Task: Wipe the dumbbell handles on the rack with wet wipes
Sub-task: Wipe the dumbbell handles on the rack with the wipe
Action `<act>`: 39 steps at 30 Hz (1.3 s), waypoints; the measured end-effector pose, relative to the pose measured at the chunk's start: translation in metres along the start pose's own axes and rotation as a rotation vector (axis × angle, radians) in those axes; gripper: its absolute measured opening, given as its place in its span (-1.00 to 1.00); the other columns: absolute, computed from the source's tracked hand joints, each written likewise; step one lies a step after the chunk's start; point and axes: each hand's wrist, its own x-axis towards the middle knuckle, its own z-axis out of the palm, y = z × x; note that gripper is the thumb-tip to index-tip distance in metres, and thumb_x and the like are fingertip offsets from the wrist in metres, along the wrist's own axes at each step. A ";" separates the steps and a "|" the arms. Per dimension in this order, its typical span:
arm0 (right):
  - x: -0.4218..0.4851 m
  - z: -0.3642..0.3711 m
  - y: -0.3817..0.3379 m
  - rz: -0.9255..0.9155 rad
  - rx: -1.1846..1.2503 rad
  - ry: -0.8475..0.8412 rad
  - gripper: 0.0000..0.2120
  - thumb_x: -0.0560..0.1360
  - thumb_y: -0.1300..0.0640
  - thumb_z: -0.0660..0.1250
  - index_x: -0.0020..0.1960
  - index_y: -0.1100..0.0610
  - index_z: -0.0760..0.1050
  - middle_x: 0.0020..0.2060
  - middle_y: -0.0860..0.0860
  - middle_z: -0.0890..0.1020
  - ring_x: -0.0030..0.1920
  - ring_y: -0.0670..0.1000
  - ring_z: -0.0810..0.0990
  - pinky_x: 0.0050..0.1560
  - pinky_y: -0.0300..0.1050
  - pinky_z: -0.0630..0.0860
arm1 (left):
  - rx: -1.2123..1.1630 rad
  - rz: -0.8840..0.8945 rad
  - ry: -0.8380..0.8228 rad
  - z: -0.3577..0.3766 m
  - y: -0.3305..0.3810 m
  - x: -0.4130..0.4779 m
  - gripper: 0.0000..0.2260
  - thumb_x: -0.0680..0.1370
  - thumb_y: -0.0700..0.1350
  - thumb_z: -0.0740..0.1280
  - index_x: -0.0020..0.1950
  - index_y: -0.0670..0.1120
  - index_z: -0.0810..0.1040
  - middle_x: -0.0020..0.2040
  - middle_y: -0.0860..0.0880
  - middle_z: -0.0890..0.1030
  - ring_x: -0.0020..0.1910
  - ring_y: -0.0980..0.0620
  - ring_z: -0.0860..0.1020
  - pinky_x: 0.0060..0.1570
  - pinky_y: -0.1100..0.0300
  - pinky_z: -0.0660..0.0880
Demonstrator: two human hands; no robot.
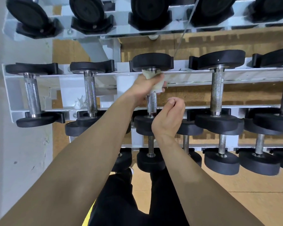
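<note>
A white rack (194,75) holds rows of black dumbbells with knurled steel handles. My left hand (145,85) grips a soiled wet wipe (157,86) wrapped round the upper part of the middle-shelf dumbbell handle (152,104), just below its far black head (152,61). My right hand (169,118) hovers beside the lower part of that handle with its fingers curled and nothing in it. Neighbouring handles stand to the left (90,93) and right (217,90).
An upper shelf of dumbbells (90,13) hangs above, and a lower shelf of dumbbells (222,160) below. A white wall (20,160) is on the left, a tan floor (235,193) under the rack. My dark trousers (121,201) show at the bottom.
</note>
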 end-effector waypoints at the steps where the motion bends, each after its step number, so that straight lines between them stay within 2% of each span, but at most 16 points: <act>1: 0.000 -0.001 -0.001 0.007 -0.006 -0.002 -0.82 0.70 0.15 0.06 0.06 0.13 0.43 -0.01 0.01 0.49 -0.04 -0.10 0.41 -0.01 -0.46 0.28 | 0.098 0.014 0.009 -0.002 -0.001 -0.004 -0.69 0.64 0.00 0.35 0.20 -0.24 0.57 -0.04 -0.12 0.71 -0.20 -0.01 0.67 -0.27 0.25 0.54; 4: -0.001 -0.002 -0.003 0.014 -0.019 -0.009 -0.84 0.70 0.12 0.04 0.04 0.06 0.38 0.00 0.00 0.50 -0.03 -0.05 0.44 -0.03 -0.32 0.30 | 0.461 0.079 0.172 -0.009 -0.009 -0.017 -0.67 0.69 0.13 0.19 0.02 -0.08 0.59 -0.16 0.01 0.65 -0.22 0.06 0.57 -0.26 0.21 0.41; 6: -0.001 -0.002 -0.004 0.025 -0.020 -0.009 -0.84 0.70 0.11 0.03 0.04 0.04 0.37 0.00 -0.01 0.49 -0.03 -0.02 0.45 -0.01 -0.22 0.31 | 0.485 0.139 0.328 -0.018 -0.016 -0.025 -0.65 0.71 0.03 0.16 -0.22 -0.05 0.47 -0.34 0.04 0.49 -0.34 0.09 0.42 -0.31 0.20 0.32; 8: -0.002 -0.003 -0.005 0.029 -0.024 -0.016 -0.85 0.70 0.10 0.04 0.04 0.04 0.36 -0.01 -0.02 0.47 -0.05 -0.02 0.44 -0.03 -0.21 0.30 | 0.460 0.203 0.413 -0.028 -0.022 -0.032 -0.64 0.71 -0.02 0.17 -0.25 -0.09 0.42 -0.34 -0.01 0.45 -0.38 0.10 0.36 -0.31 0.19 0.29; 10: -0.001 -0.003 -0.007 0.011 -0.029 -0.021 -0.85 0.71 0.10 0.04 0.05 0.05 0.37 -0.01 -0.03 0.46 -0.05 -0.02 0.43 -0.04 -0.19 0.30 | 0.476 0.292 0.430 -0.032 -0.021 -0.046 -0.66 0.70 -0.05 0.20 -0.28 -0.05 0.43 -0.29 0.02 0.47 -0.34 0.13 0.38 -0.29 0.21 0.29; 13: 0.000 -0.004 -0.005 -0.019 -0.046 -0.034 -0.79 0.70 0.08 0.09 0.16 0.12 0.45 0.05 -0.02 0.46 0.01 -0.03 0.41 0.04 -0.11 0.39 | 0.445 0.369 0.354 -0.033 -0.012 -0.079 -0.62 0.64 -0.14 0.27 -0.39 0.06 0.43 -0.41 0.15 0.41 -0.41 0.20 0.36 -0.34 0.30 0.27; 15: 0.001 -0.011 -0.009 -0.099 -0.030 -0.067 -0.69 0.66 0.02 0.13 0.28 0.15 0.46 0.13 0.02 0.45 0.09 -0.01 0.43 0.11 -0.13 0.41 | 0.339 0.331 0.196 -0.037 -0.007 -0.098 -0.77 0.57 -0.15 0.32 -0.28 -0.08 0.59 -0.39 0.12 0.49 -0.39 0.17 0.42 -0.32 0.32 0.34; 18: 0.008 -0.031 -0.026 -0.131 0.098 -0.246 -0.62 0.64 -0.03 0.13 0.33 0.13 0.48 0.18 0.03 0.48 0.15 -0.07 0.44 0.17 -0.28 0.34 | 0.130 0.276 -0.045 -0.046 -0.002 -0.113 -0.86 0.48 -0.20 0.33 -0.04 -0.16 0.67 -0.14 -0.08 0.66 -0.12 0.00 0.60 0.03 0.06 0.53; 20: 0.017 -0.048 -0.044 0.094 0.321 -0.507 -0.61 0.64 -0.11 0.11 0.21 0.10 0.57 0.15 0.08 0.61 0.14 -0.06 0.54 0.17 -0.25 0.43 | 0.035 0.231 -0.099 -0.047 -0.001 -0.114 -0.79 0.45 -0.24 0.33 0.04 -0.12 0.67 -0.05 -0.11 0.68 -0.01 -0.08 0.63 0.11 -0.03 0.53; 22: 0.029 -0.065 -0.051 0.297 0.480 -0.707 -0.60 0.61 -0.21 0.17 0.14 0.05 0.61 0.09 0.06 0.70 0.14 0.04 0.66 0.18 -0.05 0.56 | -0.003 0.187 -0.101 -0.046 -0.002 -0.109 -0.74 0.44 -0.23 0.34 0.11 -0.11 0.64 -0.01 -0.11 0.68 0.03 -0.13 0.64 0.08 -0.04 0.56; 25: 0.045 -0.077 -0.053 0.340 0.421 -0.861 -0.88 0.62 0.11 0.33 0.13 0.08 0.59 0.00 0.00 0.74 0.10 0.07 0.70 0.03 -0.04 0.64 | 0.112 0.161 -0.048 -0.047 -0.007 -0.093 -0.74 0.43 -0.19 0.38 0.11 -0.04 0.63 0.00 -0.07 0.68 0.05 -0.12 0.66 0.02 -0.03 0.59; 29: 0.066 -0.062 -0.041 0.243 0.036 -0.815 -0.91 0.57 0.19 0.37 0.02 0.02 0.56 0.03 -0.01 0.66 0.07 0.03 0.66 -0.13 -0.11 0.64 | 0.337 0.161 0.159 -0.044 -0.017 -0.065 -0.72 0.51 -0.22 0.46 0.16 0.02 0.57 -0.07 0.02 0.61 -0.12 0.03 0.62 -0.14 0.28 0.58; 32: 0.074 -0.045 -0.027 0.101 -0.324 -0.708 -0.92 0.50 0.21 0.31 -0.08 0.04 0.50 -0.13 -0.01 0.59 -0.01 0.13 0.61 -0.12 -0.03 0.56 | 0.527 0.179 0.393 -0.044 -0.029 -0.045 -0.74 0.50 -0.18 0.45 0.11 0.05 0.51 -0.07 0.05 0.60 -0.08 -0.02 0.61 -0.03 0.17 0.57; 35: 0.064 -0.043 -0.027 -0.087 -0.639 -0.492 -0.65 0.48 0.20 0.30 0.26 0.10 0.45 0.19 0.10 0.52 0.23 0.20 0.48 0.14 0.05 0.46 | 0.794 0.213 0.623 -0.045 -0.035 -0.045 -0.70 0.52 -0.11 0.39 0.25 -0.01 0.50 0.21 -0.01 0.55 0.21 -0.06 0.52 0.07 0.13 0.44; 37: 0.053 -0.042 -0.033 -0.256 -0.658 -0.296 -0.57 0.50 0.19 0.29 0.37 0.13 0.40 0.28 0.13 0.46 0.30 0.20 0.41 0.27 0.06 0.40 | 0.778 0.324 0.680 -0.042 -0.039 -0.052 -0.73 0.53 -0.11 0.35 0.23 -0.02 0.51 0.24 -0.04 0.50 0.24 -0.06 0.46 0.09 0.16 0.38; 39: 0.045 -0.037 -0.037 -0.246 -0.494 -0.370 -0.62 0.56 0.13 0.27 0.36 0.17 0.42 0.24 0.12 0.50 0.24 0.15 0.47 0.23 0.02 0.44 | 0.647 0.396 0.657 -0.033 -0.050 -0.058 -0.83 0.52 -0.13 0.29 0.10 -0.02 0.53 0.13 -0.02 0.55 0.14 -0.04 0.51 0.15 0.09 0.46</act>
